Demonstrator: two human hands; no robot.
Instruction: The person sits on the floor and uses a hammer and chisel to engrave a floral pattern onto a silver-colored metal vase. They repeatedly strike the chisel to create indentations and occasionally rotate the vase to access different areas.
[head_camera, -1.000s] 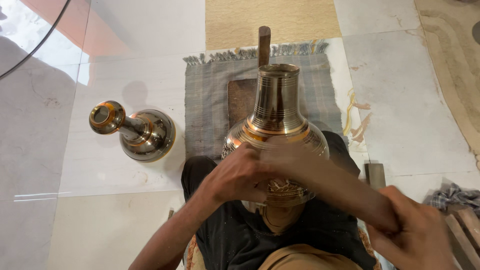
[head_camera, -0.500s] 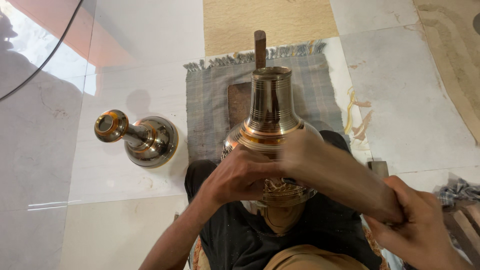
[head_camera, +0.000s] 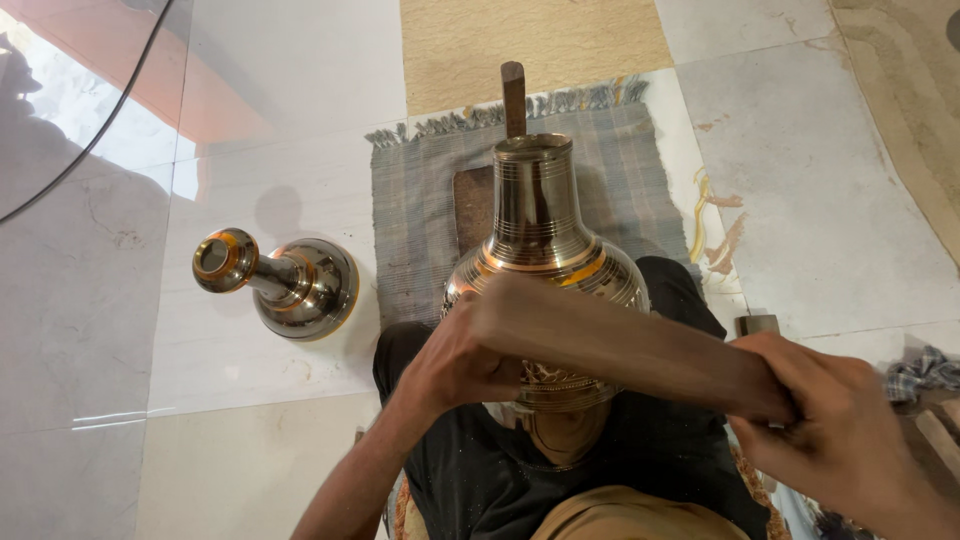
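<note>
Resting on the seated person's lap over dark trousers, a polished brass vase with a tall ringed neck, copper-toned bands and engraved belly (head_camera: 545, 250) points neck-away toward a grey fringed cloth mat (head_camera: 420, 220). Left hand (head_camera: 460, 355) cups its belly, fingers closed on it. Right hand (head_camera: 850, 430) grips a blurred brown wooden stick (head_camera: 620, 340) lying across the belly.

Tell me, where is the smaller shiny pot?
In the head view, the smaller metal pot lies on the floor tiles, left of the grey mat and the big vase.
</note>
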